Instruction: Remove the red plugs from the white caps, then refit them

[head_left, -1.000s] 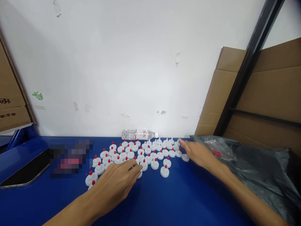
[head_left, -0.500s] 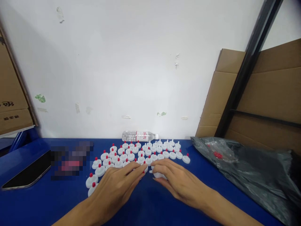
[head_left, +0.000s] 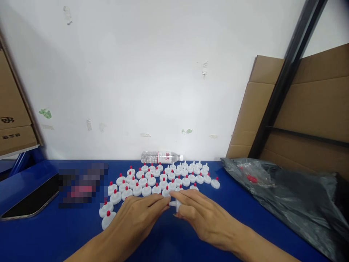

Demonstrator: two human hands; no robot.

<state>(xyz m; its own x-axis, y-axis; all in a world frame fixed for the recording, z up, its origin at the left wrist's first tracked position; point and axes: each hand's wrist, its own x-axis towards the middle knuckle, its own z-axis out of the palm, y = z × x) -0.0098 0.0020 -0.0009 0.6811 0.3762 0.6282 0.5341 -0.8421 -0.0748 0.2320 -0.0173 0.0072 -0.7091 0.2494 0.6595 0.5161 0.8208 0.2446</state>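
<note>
My right hand [head_left: 208,214] is closed around a white nozzle cap [head_left: 178,206], holding it on its side with the spout toward the left. My left hand [head_left: 139,214] meets it there, fingers pinched at the spout's tip, where a sliver of a small red tip cap [head_left: 167,205] shows. The fingers hide most of both pieces. Just beyond the hands, many white nozzle caps with red tips [head_left: 146,190] stand upright on the blue table [head_left: 169,242]. Behind them on the right, several nozzle caps [head_left: 196,169] have bare white spouts.
A clear plastic bottle [head_left: 162,157] lies along the wall. On the left is a dark phone [head_left: 29,198], beside a blurred-out patch. Dark plastic sheeting [head_left: 289,200] covers the right side, with a clear bag of red pieces [head_left: 253,178] on it. Cardboard [head_left: 313,105] stands behind.
My right hand has turned the nozzle cap, so its spout now meets my left fingertips. An upright red-tipped nozzle cap has come into sight behind my right hand.
</note>
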